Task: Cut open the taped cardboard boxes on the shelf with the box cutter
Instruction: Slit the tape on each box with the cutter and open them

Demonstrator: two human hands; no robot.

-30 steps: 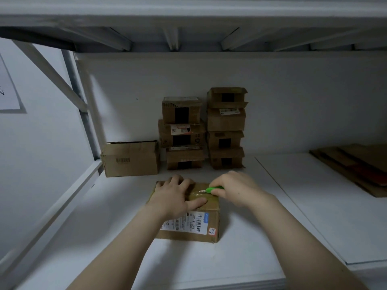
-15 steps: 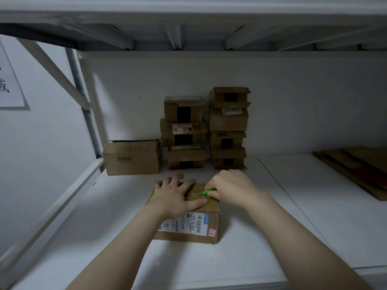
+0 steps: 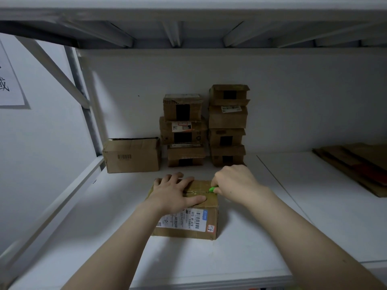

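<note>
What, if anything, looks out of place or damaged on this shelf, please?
The right stack's top box has a flap jutting out past its sides, and the left stack's top box has a ragged, crumpled upper edge. Nothing else stands out.

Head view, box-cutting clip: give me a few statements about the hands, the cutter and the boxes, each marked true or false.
1. The left hand lies flat on top of the front cardboard box. True.
2. The right hand holds a red cutter. False: it grips a green box cutter.
3. The cutter sits near the right end of that box's top seam. True.
4. The taller stack at the back wall has six boxes. False: it has four, and the shorter stack beside it has three.
5. The flattened cardboard lies at the shelf's left end. False: it lies at the right. A single box stands at the left.
</note>
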